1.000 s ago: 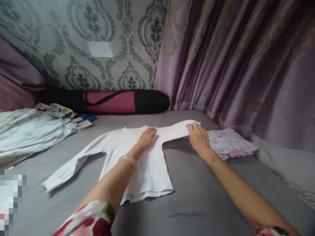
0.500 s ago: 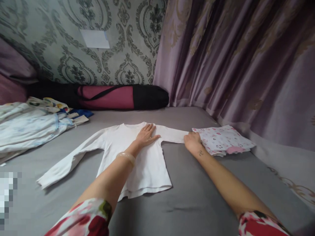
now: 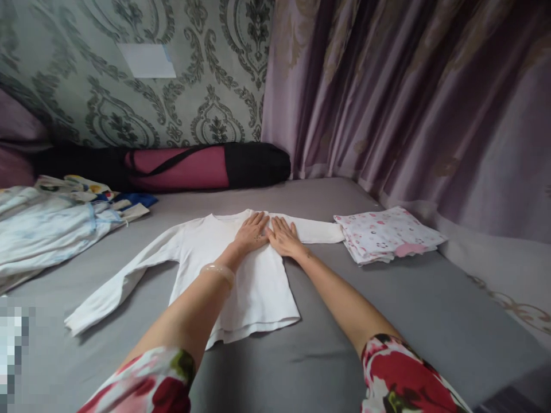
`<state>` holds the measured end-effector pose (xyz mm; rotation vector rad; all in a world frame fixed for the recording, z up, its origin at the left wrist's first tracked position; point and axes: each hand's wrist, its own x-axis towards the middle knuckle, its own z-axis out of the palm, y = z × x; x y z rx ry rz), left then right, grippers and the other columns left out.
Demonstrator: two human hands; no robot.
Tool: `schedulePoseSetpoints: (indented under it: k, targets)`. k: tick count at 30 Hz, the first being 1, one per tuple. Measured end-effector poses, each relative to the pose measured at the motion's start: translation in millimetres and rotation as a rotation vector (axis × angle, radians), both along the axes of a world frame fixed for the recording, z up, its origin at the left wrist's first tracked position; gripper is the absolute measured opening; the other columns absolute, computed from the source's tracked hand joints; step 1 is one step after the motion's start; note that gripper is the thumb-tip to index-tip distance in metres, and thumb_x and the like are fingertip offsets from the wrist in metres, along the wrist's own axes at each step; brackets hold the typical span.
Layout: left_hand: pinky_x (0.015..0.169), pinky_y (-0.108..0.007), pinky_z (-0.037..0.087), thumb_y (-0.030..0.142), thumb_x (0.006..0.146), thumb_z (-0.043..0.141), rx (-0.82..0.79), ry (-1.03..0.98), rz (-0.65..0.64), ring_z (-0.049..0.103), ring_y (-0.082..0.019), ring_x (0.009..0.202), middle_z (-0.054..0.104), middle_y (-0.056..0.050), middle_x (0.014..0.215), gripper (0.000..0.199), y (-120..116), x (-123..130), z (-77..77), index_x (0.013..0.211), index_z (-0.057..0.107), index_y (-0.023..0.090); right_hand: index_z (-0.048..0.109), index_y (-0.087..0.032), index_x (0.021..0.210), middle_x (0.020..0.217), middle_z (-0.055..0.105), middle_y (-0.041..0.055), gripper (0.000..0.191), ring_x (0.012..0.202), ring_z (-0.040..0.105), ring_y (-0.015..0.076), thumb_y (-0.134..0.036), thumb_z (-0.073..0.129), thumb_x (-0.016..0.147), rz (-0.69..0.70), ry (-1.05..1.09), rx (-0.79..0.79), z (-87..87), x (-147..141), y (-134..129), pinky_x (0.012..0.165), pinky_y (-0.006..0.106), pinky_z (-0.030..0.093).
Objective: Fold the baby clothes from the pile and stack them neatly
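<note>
A white long-sleeved shirt (image 3: 267, 292) lies spread on the grey bed sheet (image 3: 327, 344), its neckline toward the wall. My left hand (image 3: 252, 230) rests flat on the upper chest near the collar, fingers stretched out. Right beside it, my right hand (image 3: 284, 236) lies flat at the shoulder where the right-hand sleeve begins, fingers extended. That sleeve runs straight out to the right, and its cuff touches a folded printed cloth (image 3: 387, 232). The other sleeve slants down to the left with some creases. My left forearm hides part of the shirt's body.
A heap of light clothes (image 3: 47, 229) lies at the left. Along the patterned wall sits a long black and maroon bag (image 3: 181, 169). A purple curtain (image 3: 365, 86) hangs on the right. Part of the lower left corner is pixelated.
My right hand has let go of the sleeve's cuff end and moved left to the shoulder, opening flat beside my left hand. My left hand stays on the shirt. The view has shifted slightly.
</note>
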<state>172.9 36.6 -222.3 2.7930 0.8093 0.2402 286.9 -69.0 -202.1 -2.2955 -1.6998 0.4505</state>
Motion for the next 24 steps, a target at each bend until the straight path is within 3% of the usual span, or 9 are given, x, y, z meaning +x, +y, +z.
schedulePoseSetpoints:
  k: [5, 10, 15, 20, 22, 24]
  targets:
    - [0.116, -0.045, 0.022, 0.065, 0.089, 0.038, 0.005, -0.045, -0.007, 0.025, -0.032, 0.144, 0.031, -0.014, 0.155, 0.075, -0.5, -0.5, 0.9, 0.146, 0.037, 0.015, 0.021, -0.021, 0.154, 0.161, 0.011, 0.0077, 0.066, 0.148, 0.003, 0.0290, -0.055, 0.014, 0.098, -0.114, -0.089, -0.063, 0.9, 19.6, -21.1, 0.114, 0.061, -0.001]
    - [0.116, -0.043, 0.022, 0.070, 0.088, 0.036, 0.014, -0.045, -0.009, 0.026, -0.031, 0.143, 0.031, -0.014, 0.155, 0.080, 0.3, -1.4, -1.0, 0.146, 0.037, 0.015, 0.022, -0.026, 0.153, 0.161, 0.012, 0.0084, 0.061, 0.146, 0.004, 0.0359, -0.053, 0.016, 0.099, -0.242, -0.125, -0.123, 7.8, 42.1, -43.4, 0.110, 0.067, 0.001]
    - [0.116, -0.044, 0.020, 0.070, 0.089, 0.033, -0.007, -0.012, -0.001, 0.023, -0.032, 0.144, 0.028, -0.014, 0.156, 0.080, -2.2, 1.1, 2.4, 0.147, 0.035, 0.014, 0.024, -0.024, 0.153, 0.159, 0.018, 0.0129, 0.061, 0.145, 0.009, 0.0377, -0.051, 0.019, 0.099, -0.360, -0.193, -0.129, 7.2, 62.9, -59.2, 0.112, 0.060, 0.008]
    - [0.117, -0.041, 0.021, 0.063, 0.087, 0.045, -0.139, 0.066, -0.016, 0.022, -0.032, 0.145, 0.027, -0.016, 0.156, 0.077, -7.4, -0.2, 25.2, 0.145, 0.038, 0.012, 0.025, -0.026, 0.153, 0.159, 0.020, 0.0123, 0.060, 0.146, 0.011, 0.0358, -0.051, 0.019, 0.099, -0.376, -0.265, -0.144, -1.4, 67.7, -58.0, 0.113, 0.058, 0.012]
    - [0.113, -0.036, 0.029, 0.057, 0.087, 0.050, -0.198, 0.038, -0.063, 0.034, -0.030, 0.140, 0.034, -0.016, 0.153, 0.071, -6.3, -15.0, 38.5, 0.141, 0.043, 0.013, 0.024, -0.027, 0.153, 0.159, 0.020, 0.0121, 0.060, 0.145, 0.014, 0.0358, -0.052, 0.018, 0.098, -0.376, -0.272, -0.170, -0.3, 68.1, -55.5, 0.112, 0.059, 0.013]
    - [0.109, -0.033, 0.036, 0.050, 0.087, 0.051, -0.202, -0.045, -0.095, 0.045, -0.027, 0.133, 0.043, -0.015, 0.148, 0.062, -3.4, -45.2, 51.5, 0.137, 0.048, 0.014, 0.023, -0.026, 0.153, 0.159, 0.021, 0.0130, 0.061, 0.145, 0.016, 0.0356, -0.052, 0.015, 0.098, -0.380, -0.276, -0.192, 5.6, 68.8, -53.2, 0.111, 0.061, 0.015]
